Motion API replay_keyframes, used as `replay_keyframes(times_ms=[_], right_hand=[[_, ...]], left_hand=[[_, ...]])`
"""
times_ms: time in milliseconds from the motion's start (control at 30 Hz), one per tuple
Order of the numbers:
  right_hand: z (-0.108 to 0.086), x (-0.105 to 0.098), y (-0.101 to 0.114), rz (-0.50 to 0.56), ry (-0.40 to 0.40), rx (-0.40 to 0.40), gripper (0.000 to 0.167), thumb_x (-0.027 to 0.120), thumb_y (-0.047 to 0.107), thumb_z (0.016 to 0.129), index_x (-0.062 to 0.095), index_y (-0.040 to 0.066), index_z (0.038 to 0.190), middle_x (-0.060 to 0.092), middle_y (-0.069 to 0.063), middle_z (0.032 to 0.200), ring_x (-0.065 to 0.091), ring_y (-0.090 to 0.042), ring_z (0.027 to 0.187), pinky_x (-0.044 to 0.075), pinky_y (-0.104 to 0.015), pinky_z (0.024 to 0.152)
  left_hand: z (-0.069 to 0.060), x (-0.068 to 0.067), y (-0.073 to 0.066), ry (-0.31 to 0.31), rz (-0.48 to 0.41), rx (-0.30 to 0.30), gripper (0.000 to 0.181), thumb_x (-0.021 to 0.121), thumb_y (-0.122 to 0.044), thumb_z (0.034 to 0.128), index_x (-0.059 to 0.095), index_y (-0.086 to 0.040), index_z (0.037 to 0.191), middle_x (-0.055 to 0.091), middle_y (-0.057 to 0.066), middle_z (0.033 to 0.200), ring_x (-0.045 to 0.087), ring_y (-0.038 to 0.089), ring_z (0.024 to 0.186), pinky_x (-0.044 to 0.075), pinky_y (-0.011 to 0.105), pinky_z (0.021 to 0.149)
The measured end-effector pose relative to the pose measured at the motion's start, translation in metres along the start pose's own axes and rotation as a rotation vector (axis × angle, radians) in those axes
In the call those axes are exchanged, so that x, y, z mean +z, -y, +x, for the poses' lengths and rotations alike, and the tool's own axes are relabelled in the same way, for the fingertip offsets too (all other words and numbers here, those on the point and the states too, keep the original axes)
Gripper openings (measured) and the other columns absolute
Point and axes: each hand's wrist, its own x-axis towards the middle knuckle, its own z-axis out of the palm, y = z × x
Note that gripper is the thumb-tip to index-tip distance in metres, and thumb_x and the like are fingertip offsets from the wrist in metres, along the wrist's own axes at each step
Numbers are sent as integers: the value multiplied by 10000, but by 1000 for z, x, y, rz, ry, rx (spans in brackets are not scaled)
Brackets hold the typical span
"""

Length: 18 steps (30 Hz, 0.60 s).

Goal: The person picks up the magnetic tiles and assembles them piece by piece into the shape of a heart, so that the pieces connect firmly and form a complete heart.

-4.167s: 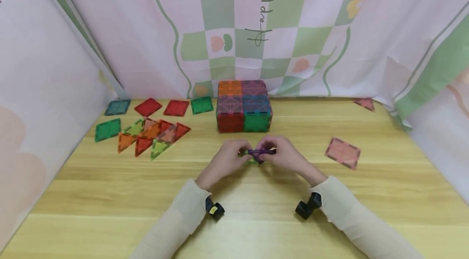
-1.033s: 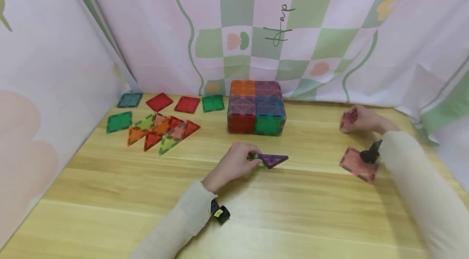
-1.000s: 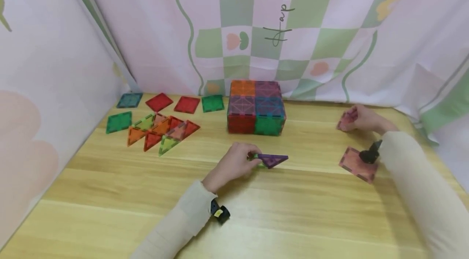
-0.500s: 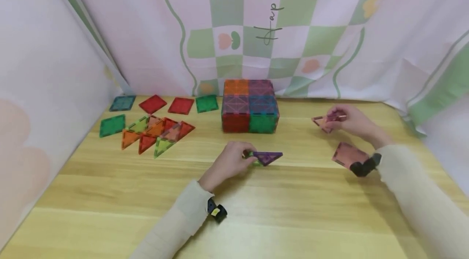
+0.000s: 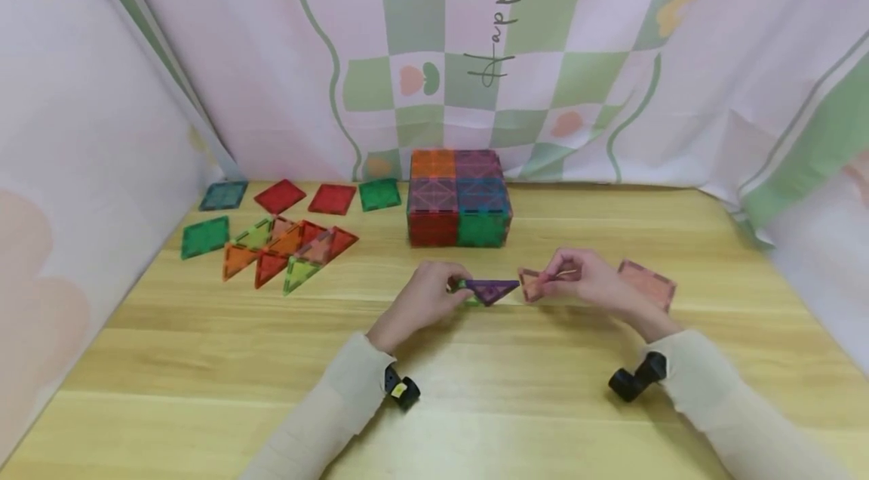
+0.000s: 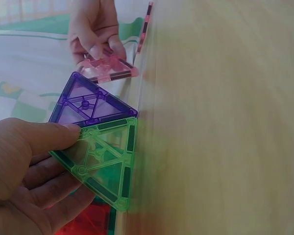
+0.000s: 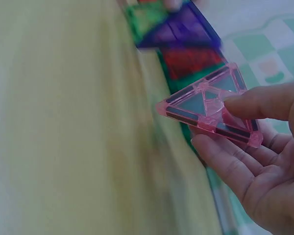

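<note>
1. Left wrist view: we see the left hand [image 6: 19, 156] pinching a green triangle [image 6: 105, 156] between thumb and fingers, its edge against a purple triangle [image 6: 88, 103].
2. We see the right hand [image 7: 277, 181] pinching a pink triangle [image 7: 208, 104], just apart from the purple, at its three o'clock.
3. Outward, we find a tile box [image 5: 458, 201] at twelve, a pink four-sided tile [image 5: 649, 284] at three, flat triangles [image 5: 281, 241] toward nine.

Coloured tiles [image 5: 281, 241] on wooden table [image 5: 502, 412]
</note>
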Motion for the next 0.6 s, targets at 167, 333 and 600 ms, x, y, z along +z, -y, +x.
replay_keyframes(times_ms=[167, 333, 600], right_hand=[[3, 20, -3, 63, 54, -10, 179, 706, 49, 833, 565, -55, 875, 716, -192, 925, 695, -96, 823, 521, -203, 752], [6, 27, -5, 30, 59, -17, 143, 701, -11, 813, 563, -45, 829, 713, -199, 889, 688, -87, 800, 519, -204, 725], [-2, 24, -5, -77, 26, -5, 168, 707, -70, 752, 547, -17, 764, 721, -166, 850, 661, -49, 770, 479, -216, 604]], left_hand=[[0, -1, -1, -5, 8, 14, 165, 679, -121, 879, 723, -45, 1019, 726, 69, 950, 657, 147, 819, 520, 216, 722], [0, 0, 0, -9, 19, 31, 159, 684, -123, 876, 724, -46, 1009, 726, 69, 949, 657, 152, 827, 524, 225, 732], [0, -1, 0, -6, 42, 50, 163, 688, -130, 873, 723, -50, 1010, 726, 67, 957, 659, 147, 825, 526, 216, 737]])
